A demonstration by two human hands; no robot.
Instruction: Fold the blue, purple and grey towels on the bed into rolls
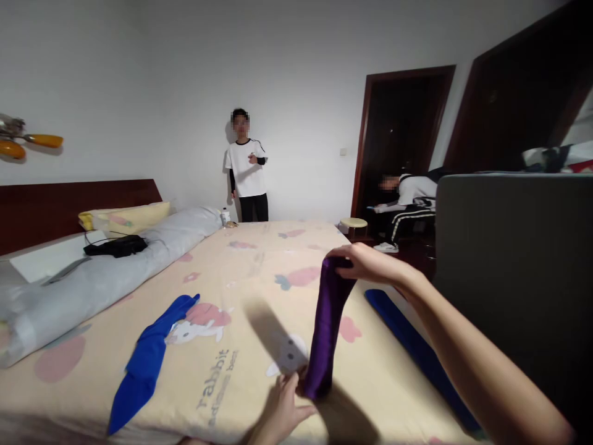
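Note:
A purple cloth (pixel 327 324) hangs stretched above the bed. My right hand (pixel 365 262) grips its top end, raised over the sheet. My left hand (pixel 282 411) holds its bottom end close to the bed's near edge. The bed (pixel 259 266) has a pale yellow sheet printed with rabbits and carrots. A blue cloth (pixel 148 358) lies flat on the sheet to the left of my hands. Another blue cloth (pixel 417 349) lies in a long strip along the bed's right edge, under my right forearm.
A grey rolled quilt (pixel 106 272) with a black item (pixel 118 246) on it runs along the bed's left side, by yellow pillows (pixel 125 216). One person stands at the far wall (pixel 248 167); another bends near the doorway (pixel 410 191). A dark grey panel (pixel 514 259) stands at right.

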